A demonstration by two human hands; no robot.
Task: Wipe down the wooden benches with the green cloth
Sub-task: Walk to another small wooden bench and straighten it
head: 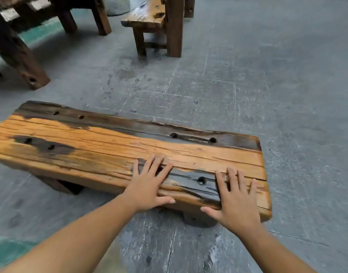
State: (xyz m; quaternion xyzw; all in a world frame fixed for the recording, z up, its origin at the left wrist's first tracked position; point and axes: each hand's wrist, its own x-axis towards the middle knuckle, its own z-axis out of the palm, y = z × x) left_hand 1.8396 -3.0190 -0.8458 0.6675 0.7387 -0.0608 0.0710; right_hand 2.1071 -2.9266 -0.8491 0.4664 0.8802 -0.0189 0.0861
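Observation:
A low wooden bench (102, 142) stands on the concrete floor in front of me, orange-brown with dark charred patches and several round holes. My left hand (147, 186) lies flat on the bench's near edge, fingers spread, holding nothing. To its right, my right hand (236, 201) rests flat near the bench's right end, fingers also spread and empty. No green cloth is in view.
A second wooden bench (147, 16) stands farther back at the top centre. Dark, heavy wooden furniture legs (21, 58) fill the upper left. Grey concrete floor (267, 85) stretches to the right, with a green painted patch (3, 251) at the lower left.

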